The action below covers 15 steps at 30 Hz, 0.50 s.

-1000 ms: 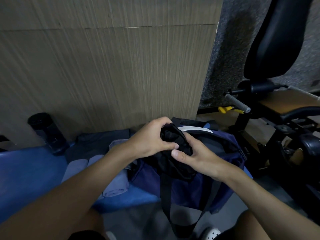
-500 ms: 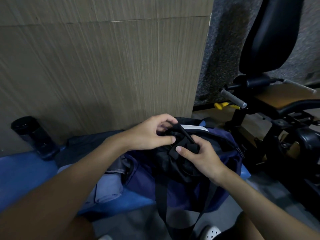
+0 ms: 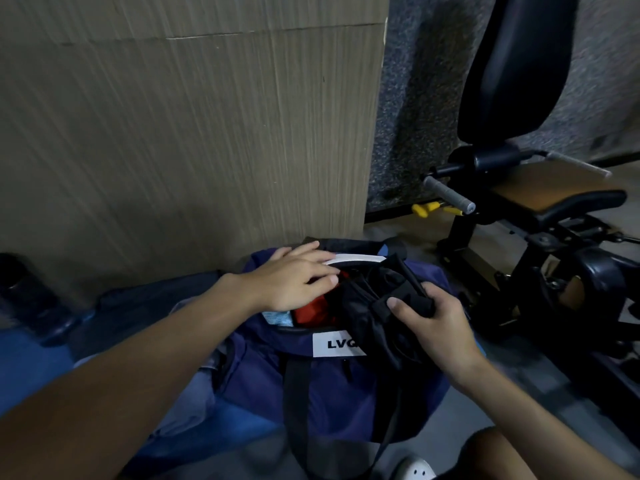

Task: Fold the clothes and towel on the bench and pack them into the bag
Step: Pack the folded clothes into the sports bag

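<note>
A navy duffel bag (image 3: 332, 386) with a white label and black straps sits on the blue bench (image 3: 41, 368), its top open. A red item (image 3: 313, 311) and a light blue cloth (image 3: 277, 318) show inside the opening. My right hand (image 3: 433, 323) grips a bunched black garment (image 3: 374, 306) over the bag's right side. My left hand (image 3: 294, 282) lies over the opening with fingers extended, touching the bag's far rim near a white strip (image 3: 356, 260). Grey-blue folded cloth (image 3: 197, 393) lies on the bench left of the bag, partly hidden by my left forearm.
A dark bottle (image 3: 31, 299) stands on the bench at far left against the wood-panelled wall (image 3: 190, 133). A black exercise machine (image 3: 540, 209) with a grey handle and padded seat fills the right. A white shoe (image 3: 415, 471) shows at the bottom edge.
My left hand has let go of the black garment and moved onto the bag's opening. The right hand now holds the garment alone, shifted right, and the bag's contents and label show.
</note>
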Motion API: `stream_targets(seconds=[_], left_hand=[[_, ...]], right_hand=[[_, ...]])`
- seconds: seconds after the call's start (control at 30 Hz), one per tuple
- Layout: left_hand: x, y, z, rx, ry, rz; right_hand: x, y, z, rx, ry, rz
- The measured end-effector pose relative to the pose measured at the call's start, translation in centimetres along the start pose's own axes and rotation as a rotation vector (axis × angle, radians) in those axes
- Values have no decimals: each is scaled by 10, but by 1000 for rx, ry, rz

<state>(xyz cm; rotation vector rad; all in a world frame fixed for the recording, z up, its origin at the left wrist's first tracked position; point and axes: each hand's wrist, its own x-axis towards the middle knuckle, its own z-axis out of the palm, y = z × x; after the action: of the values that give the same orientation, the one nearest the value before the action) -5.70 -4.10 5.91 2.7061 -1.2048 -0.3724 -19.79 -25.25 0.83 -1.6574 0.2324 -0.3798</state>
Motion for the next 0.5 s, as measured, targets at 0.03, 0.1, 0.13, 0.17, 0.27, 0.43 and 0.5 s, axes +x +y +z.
stream_targets(seconds=[0.03, 0.1, 0.13, 0.17, 0.27, 0.43, 0.5], left_hand=[[1, -1, 1, 32, -6, 1], [1, -3, 3, 93, 17, 4], [1, -4, 3, 116, 40, 5], [1, -5, 2, 127, 62, 5], [2, -5, -6, 117, 105, -1], [8, -11, -26, 73, 157, 12], [10, -12, -32, 59, 159, 21]], right_hand=[[0, 1, -1, 10, 2, 5], [1, 4, -2, 23, 8, 12], [1, 5, -1, 22, 14, 14], [2, 7, -1, 16, 22, 20], [7, 8, 4, 28, 58, 76], [25, 15, 28, 142, 136, 234], [34, 17, 41, 152, 161, 281]])
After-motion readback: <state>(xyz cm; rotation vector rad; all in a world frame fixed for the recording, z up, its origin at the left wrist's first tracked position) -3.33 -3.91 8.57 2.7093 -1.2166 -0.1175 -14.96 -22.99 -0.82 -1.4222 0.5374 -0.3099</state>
